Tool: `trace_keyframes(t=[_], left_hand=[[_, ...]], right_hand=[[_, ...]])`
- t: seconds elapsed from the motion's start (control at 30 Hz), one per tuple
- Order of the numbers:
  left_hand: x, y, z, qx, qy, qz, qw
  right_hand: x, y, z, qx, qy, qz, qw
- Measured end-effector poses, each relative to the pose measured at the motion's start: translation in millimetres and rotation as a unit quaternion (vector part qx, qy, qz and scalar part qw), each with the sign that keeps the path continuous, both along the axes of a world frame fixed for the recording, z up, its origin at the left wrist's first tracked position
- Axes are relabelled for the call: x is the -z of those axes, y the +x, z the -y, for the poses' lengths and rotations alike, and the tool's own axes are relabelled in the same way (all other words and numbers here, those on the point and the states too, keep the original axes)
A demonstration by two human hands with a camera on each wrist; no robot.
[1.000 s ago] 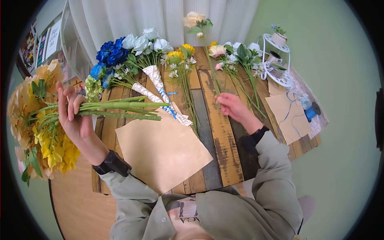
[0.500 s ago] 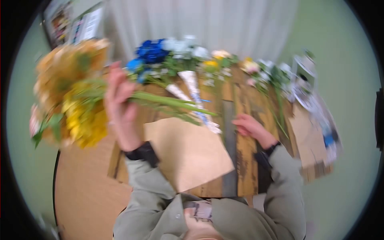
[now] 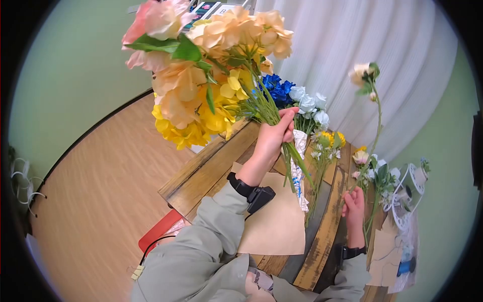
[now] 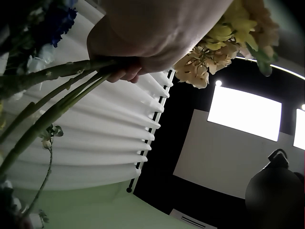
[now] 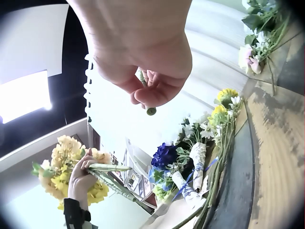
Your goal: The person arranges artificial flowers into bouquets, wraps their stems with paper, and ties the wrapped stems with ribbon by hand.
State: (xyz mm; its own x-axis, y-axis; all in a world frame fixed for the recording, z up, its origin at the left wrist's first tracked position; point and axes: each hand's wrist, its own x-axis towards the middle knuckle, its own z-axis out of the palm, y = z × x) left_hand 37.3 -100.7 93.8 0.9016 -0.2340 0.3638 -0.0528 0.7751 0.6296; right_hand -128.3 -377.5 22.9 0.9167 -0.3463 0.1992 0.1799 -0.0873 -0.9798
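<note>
The left hand (image 3: 274, 135) grips the green stems (image 3: 297, 160) of a large bouquet of peach, pink and yellow flowers (image 3: 201, 75), raised above the table's left part. In the right wrist view the same bouquet (image 5: 64, 169) is seen with its stems pointing right. The right hand (image 3: 354, 204) pinches the lower stem of a single cream rose (image 3: 361, 74), which stands upright over the table's right side. The stem's cut end (image 5: 151, 111) pokes out below the right hand's curled fingers (image 5: 153, 94).
Brown paper (image 3: 274, 221) lies on the wooden table (image 3: 201, 163). Behind it are blue flowers (image 3: 275, 89), white roses (image 3: 314, 103), a wrapped bunch (image 3: 300, 146) and yellow flowers (image 3: 332, 138). At right stand a white rack (image 3: 402, 214) and a blue spool (image 3: 406, 266).
The left hand has swung the bouquet up and to the right, with its stems now pointing downward. The head view has turned left. The right hand still holds the single rose.
</note>
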Motion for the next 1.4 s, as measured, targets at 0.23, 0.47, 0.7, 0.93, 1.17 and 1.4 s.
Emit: trace_keyframes(t=[0.23, 0.47, 0.7, 0.93, 1.17, 1.4], left_hand=[[-1.7, -16.1, 20.0, 0.083, 0.051, 0.051, 0.994], [-1.2, -17.0, 18.3, 0.127, 0.067, 0.086, 0.986], [1.3, -21.3, 16.3, 0.151, 0.178, 0.157, 0.960], [10.9, -13.9, 24.3, 0.087, 0.190, 0.207, 0.956], [1.9, 5.4, 27.7, -0.098, 0.231, 0.149, 0.956], [-53.0, 33.3, 10.7, -0.204, 0.211, 0.210, 0.932]], right_hand=[[0.1, 2.0, -47.0, -0.057, -0.114, -0.004, 0.992], [-0.3, 4.7, -69.1, -0.060, -0.459, 0.074, 0.883], [1.1, 2.7, -74.6, -0.006, -0.666, 0.071, 0.743], [-24.6, 3.9, -62.7, -0.098, -0.498, 0.094, 0.857], [-27.4, -1.2, -61.5, -0.104, -0.494, 0.086, 0.859], [-31.5, -11.2, -54.1, -0.096, -0.417, 0.070, 0.901]])
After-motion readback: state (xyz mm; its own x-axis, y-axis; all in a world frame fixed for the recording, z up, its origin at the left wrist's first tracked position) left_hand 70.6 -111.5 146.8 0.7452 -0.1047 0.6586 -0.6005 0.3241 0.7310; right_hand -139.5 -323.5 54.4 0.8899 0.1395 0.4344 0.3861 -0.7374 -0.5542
